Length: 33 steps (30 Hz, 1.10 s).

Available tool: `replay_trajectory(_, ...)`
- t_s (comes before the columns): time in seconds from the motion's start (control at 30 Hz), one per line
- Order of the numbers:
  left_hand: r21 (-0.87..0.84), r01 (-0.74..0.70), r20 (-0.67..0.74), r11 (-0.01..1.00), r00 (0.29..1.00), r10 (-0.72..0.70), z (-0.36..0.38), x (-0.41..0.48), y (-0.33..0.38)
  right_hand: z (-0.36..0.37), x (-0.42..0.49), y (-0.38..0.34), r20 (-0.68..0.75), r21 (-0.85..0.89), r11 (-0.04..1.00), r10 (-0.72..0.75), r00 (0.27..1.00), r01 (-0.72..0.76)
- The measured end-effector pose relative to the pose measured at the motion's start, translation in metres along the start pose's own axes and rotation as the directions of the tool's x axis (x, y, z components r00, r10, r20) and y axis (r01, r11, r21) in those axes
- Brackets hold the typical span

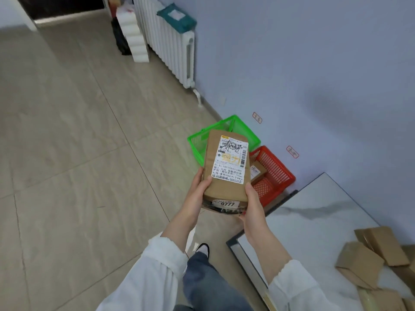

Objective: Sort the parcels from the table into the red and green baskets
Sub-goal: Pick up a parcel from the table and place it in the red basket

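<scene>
— Why the boxes (370, 254) heaped at the table's (314, 221) near right edge?
— Not yet sorted, I'd judge; they wait their turn.
— And the grip?
— The left hand (197, 189) and right hand (252, 203) each clasp one side of the parcel (224, 167) at its near end, with the left thumb laid on top. It's held over the floor, past the table's left edge, with the label up, likely so it can be read before choosing.
— Where could it go?
— Both choices sit on the floor against the wall. The red basket (276, 176) is by the table's far corner, with a small box (258, 172) already inside. The green basket (224, 124) is farther, partly hidden behind the parcel. Tags (292, 151) on the wall above probably name each; they're too small to read.
</scene>
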<state>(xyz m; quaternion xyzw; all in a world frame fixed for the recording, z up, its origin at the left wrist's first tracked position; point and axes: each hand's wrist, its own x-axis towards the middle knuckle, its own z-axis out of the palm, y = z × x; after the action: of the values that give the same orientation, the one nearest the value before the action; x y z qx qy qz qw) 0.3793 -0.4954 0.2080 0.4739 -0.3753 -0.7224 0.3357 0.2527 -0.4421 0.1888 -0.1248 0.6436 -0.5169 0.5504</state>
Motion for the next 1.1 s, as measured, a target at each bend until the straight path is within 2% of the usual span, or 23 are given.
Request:
replay_trajectory(0.4,0.153,0.182,0.19,0.971,0.959,-0.21,0.044,0.168,0.06,0.007,0.12,-0.074,-0.285,0.197,0.98,0.061,0.957,-0.004)
replay_trajectory(0.6,0.375,0.239,0.373,0.896,0.845,-0.382,0.076,0.246,0.062,-0.003,0.166,-0.079,-0.541,0.337,0.939,0.137,0.83,0.065)
replay_trajectory(0.67,0.455,0.235,0.414,0.859,0.798,-0.438,0.083,0.259,0.059,-0.005,0.17,-0.079,-0.578,0.37,0.926,0.166,0.799,0.075)
replay_trajectory(0.77,0.575,0.192,0.458,0.795,0.73,-0.507,0.102,0.275,0.051,-0.018,0.178,-0.077,-0.652,0.44,0.893,0.249,0.716,0.09)
replay_trajectory(0.83,0.629,0.172,0.472,0.758,0.691,-0.548,0.118,0.285,0.043,-0.032,0.185,-0.076,-0.67,0.468,0.878,0.28,0.687,0.098)
replay_trajectory(0.9,0.648,0.17,0.476,0.742,0.671,-0.569,0.135,0.295,0.03,-0.047,0.194,-0.071,-0.662,0.482,0.872,0.295,0.689,0.09)
replay_trajectory(1.0,0.699,0.173,0.432,0.694,0.67,-0.603,0.158,0.318,-0.002,-0.071,0.219,-0.06,-0.634,0.477,0.877,0.293,0.716,0.063)
replay_trajectory(1.1,0.691,0.189,0.413,0.697,0.689,-0.596,0.179,0.344,-0.037,-0.1,0.254,-0.039,-0.623,0.446,0.895,0.312,0.717,-0.001)
